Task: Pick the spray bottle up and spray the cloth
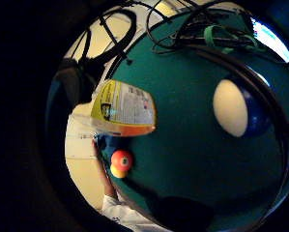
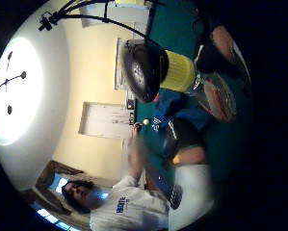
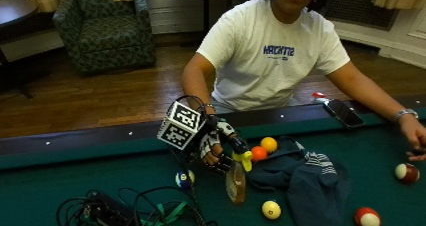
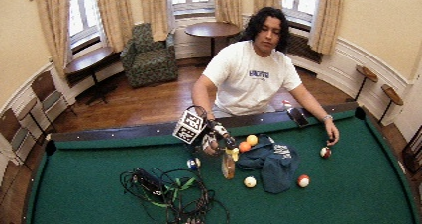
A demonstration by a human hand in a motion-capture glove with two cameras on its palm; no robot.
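On the left of the green felt counter (image 3: 80, 181) lies a tangle of black cables (image 3: 126, 208) with a green strap among them. Just right of it a blue-and-white striped ball (image 3: 184, 178) rests on the felt, near the person's gloved right hand (image 3: 214, 145). That hand is raised above the counter, and its grip is curled around the top of the spray bottle (image 3: 235, 178), fingers wrapped at the yellow trigger head. The bottle hangs down from the hand, its orange-tinted body with a printed label pointing toward the felt; whether its base touches the counter cannot be told. In the little finger side palm view the label (image 1: 124, 108) fills the space close to the palm.

Just right of the bottle's head sit an orange-red ball (image 3: 259, 153) and a yellow-orange ball (image 3: 269, 144), touching each other, beside the edge of the dark blue cloth (image 3: 303, 176). The cloth lies crumpled on the felt in front of the person, with pale stripes on one fold. A pale yellow ball (image 3: 271, 209) rests near its lower edge. Further right a dark phone (image 3: 344, 113) lies on the counter's rail. At the far right are two red-and-white balls, one (image 3: 406, 172) near the person's bare left hand (image 3: 414, 136), which rests on the felt, and another (image 3: 367, 217) nearer the camera.
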